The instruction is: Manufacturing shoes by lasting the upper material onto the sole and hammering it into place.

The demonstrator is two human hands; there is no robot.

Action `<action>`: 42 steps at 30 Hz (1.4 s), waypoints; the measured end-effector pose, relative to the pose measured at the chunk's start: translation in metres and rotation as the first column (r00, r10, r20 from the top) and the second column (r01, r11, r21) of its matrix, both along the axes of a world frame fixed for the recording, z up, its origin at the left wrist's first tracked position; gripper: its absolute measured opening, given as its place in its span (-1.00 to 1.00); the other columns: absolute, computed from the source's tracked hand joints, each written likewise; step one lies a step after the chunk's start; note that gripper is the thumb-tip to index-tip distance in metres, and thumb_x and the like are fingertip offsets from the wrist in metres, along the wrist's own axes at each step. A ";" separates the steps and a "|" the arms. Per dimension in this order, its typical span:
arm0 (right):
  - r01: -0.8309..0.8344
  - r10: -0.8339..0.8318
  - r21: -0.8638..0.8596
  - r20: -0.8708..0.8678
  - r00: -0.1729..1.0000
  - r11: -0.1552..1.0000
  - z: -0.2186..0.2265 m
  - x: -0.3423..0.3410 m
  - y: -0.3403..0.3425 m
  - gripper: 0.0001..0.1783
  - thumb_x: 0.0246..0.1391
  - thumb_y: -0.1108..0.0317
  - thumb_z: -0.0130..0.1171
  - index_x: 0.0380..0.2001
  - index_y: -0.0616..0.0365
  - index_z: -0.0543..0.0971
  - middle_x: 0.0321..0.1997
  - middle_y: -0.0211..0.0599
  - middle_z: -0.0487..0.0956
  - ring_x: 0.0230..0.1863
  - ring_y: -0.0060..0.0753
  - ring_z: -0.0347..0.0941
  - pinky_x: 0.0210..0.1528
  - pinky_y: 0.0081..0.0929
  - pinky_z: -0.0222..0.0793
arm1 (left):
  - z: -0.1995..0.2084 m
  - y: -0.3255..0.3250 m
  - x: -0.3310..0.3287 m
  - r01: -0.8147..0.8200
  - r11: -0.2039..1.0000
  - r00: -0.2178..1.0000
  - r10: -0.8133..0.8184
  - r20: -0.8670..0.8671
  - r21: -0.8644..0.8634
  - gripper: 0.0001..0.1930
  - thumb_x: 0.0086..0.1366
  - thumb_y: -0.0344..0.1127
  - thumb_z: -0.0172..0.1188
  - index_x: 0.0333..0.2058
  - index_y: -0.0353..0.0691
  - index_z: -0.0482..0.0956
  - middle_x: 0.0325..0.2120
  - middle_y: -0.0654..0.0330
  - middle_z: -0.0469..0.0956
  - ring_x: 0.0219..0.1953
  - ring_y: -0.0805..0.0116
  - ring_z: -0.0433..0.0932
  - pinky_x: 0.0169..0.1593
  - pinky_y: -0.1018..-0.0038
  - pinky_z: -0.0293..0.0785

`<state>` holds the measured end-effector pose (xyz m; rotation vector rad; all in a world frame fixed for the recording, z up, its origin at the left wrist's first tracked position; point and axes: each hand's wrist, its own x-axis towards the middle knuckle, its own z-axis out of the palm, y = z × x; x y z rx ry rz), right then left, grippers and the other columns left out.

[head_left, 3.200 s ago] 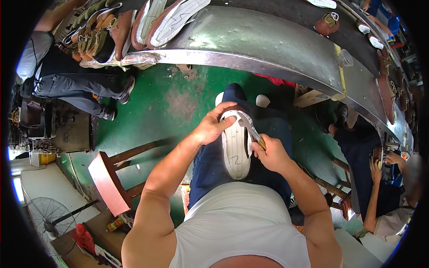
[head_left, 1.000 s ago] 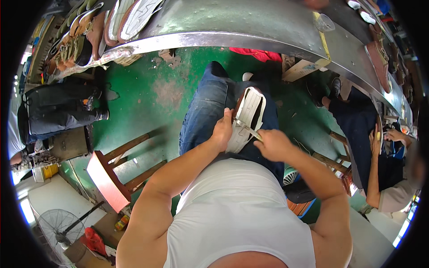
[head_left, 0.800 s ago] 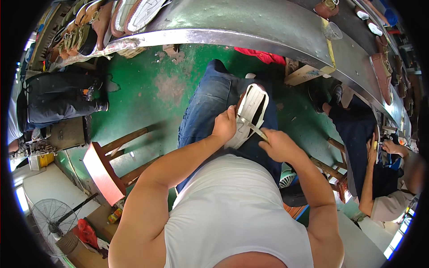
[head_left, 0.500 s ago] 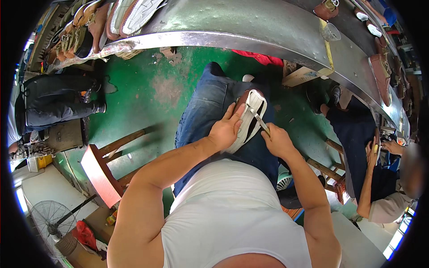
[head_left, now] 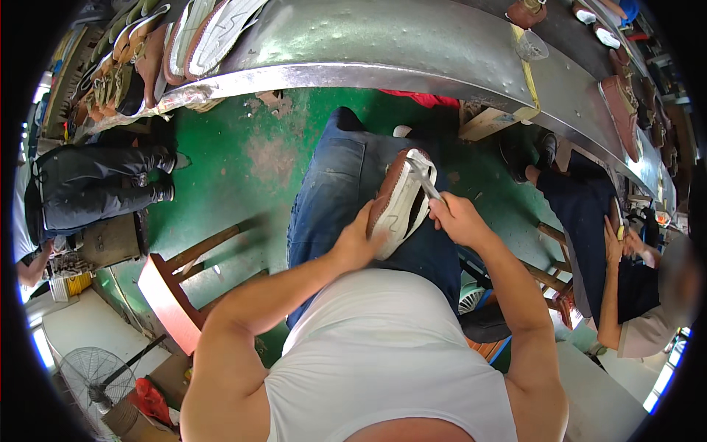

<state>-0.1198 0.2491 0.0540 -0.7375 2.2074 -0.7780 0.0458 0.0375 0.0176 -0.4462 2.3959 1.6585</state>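
On my lap, over blue jeans (head_left: pixel 335 173), lies a brown shoe (head_left: pixel 398 202) with its pale underside up and a dark gap along one side. My left hand (head_left: pixel 359 239) is wrapped round the shoe's lower left side, thumb over the pale face. In my right hand (head_left: pixel 458 219) is a slim silver metal tool (head_left: pixel 425 180); its exact kind is unclear. The tool's far end meets the pale underside near the upper end of the shoe. My right fingers are closed round its near end and hide the grip.
Ahead runs a metal-topped bench (head_left: pixel 353 37), with several shoes (head_left: pixel 213 37) at its left and a clear plastic cup (head_left: pixel 532 46). A wooden stool (head_left: pixel 171 295) and a fan (head_left: pixel 92 376) stand left. On the right a co-worker (head_left: pixel 641 295) sits close; another person's legs (head_left: pixel 103 177) show left.
My left hand has slid down from the shoe's middle to its lower left side. The tool has shifted up toward the shoe's upper end, and my right hand has risen slightly.
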 end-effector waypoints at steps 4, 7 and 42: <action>0.431 -0.370 -0.213 0.274 0.888 0.877 -0.029 0.044 0.030 -0.65 0.31 0.17 0.06 -0.16 0.31 0.54 -0.44 -0.32 0.61 -0.45 -0.54 0.51 -0.38 -0.52 0.41 | 0.054 -0.016 -0.018 0.327 0.940 0.867 -0.260 0.425 -0.093 0.09 0.15 -0.20 0.33 0.43 -0.22 -0.30 -0.03 -0.38 0.50 0.01 -0.26 0.54 0.14 0.18 0.43; 0.585 -0.458 -0.319 0.394 0.797 0.745 -0.058 0.073 0.053 -0.67 0.29 0.26 0.10 -0.04 0.31 0.51 -0.40 -0.36 0.60 -0.40 -0.51 0.52 -0.32 -0.53 0.43 | 0.100 -0.044 -0.027 0.313 0.885 0.948 -0.268 0.171 -0.345 -0.07 0.09 -0.28 0.35 0.36 -0.21 0.01 -0.15 -0.24 0.59 -0.08 -0.19 0.59 0.04 0.15 0.50; 0.025 -0.029 0.046 0.095 0.995 0.999 0.006 0.032 -0.016 -0.67 0.18 0.18 0.14 -0.33 0.31 0.51 -0.34 0.13 0.61 -0.22 0.25 0.53 -0.16 -0.02 0.42 | -0.031 0.001 -0.068 -0.394 0.496 0.919 0.236 0.317 0.774 -0.34 0.48 0.18 -0.10 0.33 -0.19 0.20 0.10 0.13 0.44 0.14 0.33 0.42 0.21 0.37 0.35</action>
